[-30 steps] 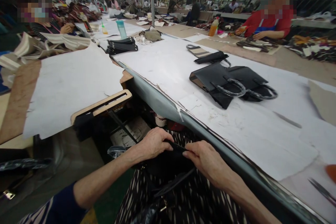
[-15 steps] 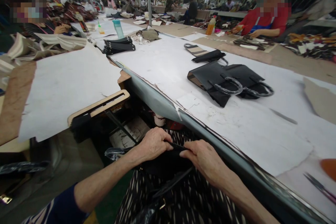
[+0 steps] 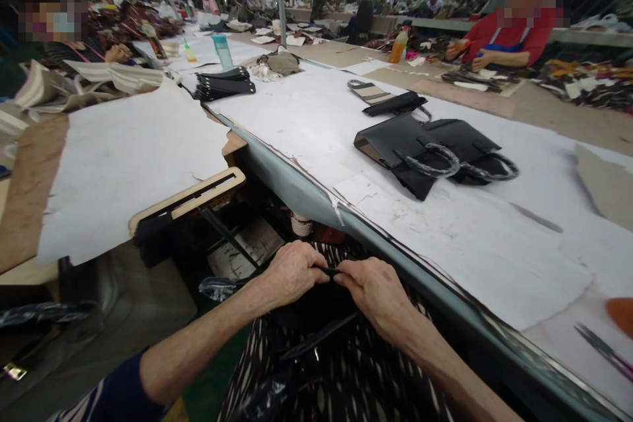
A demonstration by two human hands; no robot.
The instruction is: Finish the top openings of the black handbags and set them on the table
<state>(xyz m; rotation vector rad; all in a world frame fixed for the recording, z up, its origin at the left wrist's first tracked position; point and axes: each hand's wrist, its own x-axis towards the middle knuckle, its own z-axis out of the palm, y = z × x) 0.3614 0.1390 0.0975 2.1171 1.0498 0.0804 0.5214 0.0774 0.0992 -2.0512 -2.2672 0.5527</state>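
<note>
On my lap lies a black handbag (image 3: 309,310), its plastic-wrapped handle (image 3: 217,288) sticking out at the left. My left hand (image 3: 297,270) pinches the bag's upper edge between thumb and fingers. Close beside it, my right hand (image 3: 368,287) grips the same edge, the fingertips of both hands nearly meeting. Part of the bag is hidden under the hands and blends into the dark patterned cloth (image 3: 395,369) on my lap. Two more black handbags (image 3: 395,142) with wrapped handles lie on the white-covered table ahead.
A slotted wooden piece (image 3: 190,201) juts out at the left table's edge. Scissors (image 3: 601,349) lie at the right. A stack of black strips (image 3: 225,84) and a teal bottle (image 3: 223,53) stand farther back. A co-worker in red (image 3: 519,43) sits across the table.
My right hand has slid left along the bag's edge, closer to my left hand. The left hand stays almost where it was. The co-worker in red has shifted slightly.
</note>
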